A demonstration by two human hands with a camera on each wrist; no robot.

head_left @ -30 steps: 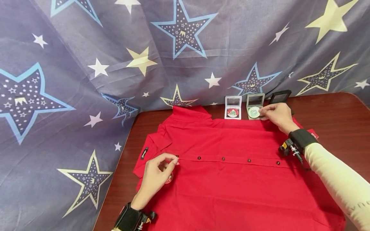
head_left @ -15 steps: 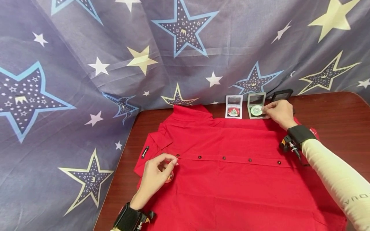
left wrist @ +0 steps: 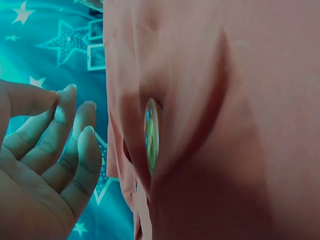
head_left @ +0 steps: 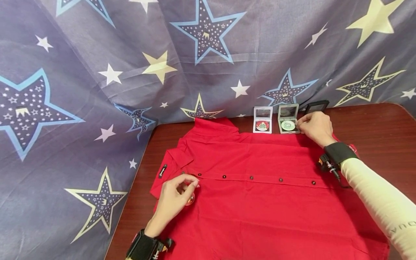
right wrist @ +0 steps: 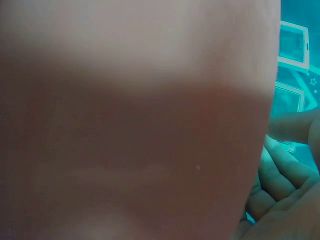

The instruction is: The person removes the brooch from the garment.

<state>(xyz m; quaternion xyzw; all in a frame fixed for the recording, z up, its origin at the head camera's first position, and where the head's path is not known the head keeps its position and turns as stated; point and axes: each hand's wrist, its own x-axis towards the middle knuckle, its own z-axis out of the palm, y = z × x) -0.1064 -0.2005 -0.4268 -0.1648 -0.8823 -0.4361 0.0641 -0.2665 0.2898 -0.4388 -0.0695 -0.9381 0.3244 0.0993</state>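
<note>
Left hand, fingers loosely curled, hovers over a glossy round badge on smooth red shirt; at two o'clock, right hand pinches a square green case.

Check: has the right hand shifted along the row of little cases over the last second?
Barely. The right hand stays at the green case, its fingertips drawing from the round badge inside toward the case's right edge.

three open cases crowd the table's far edge
</note>
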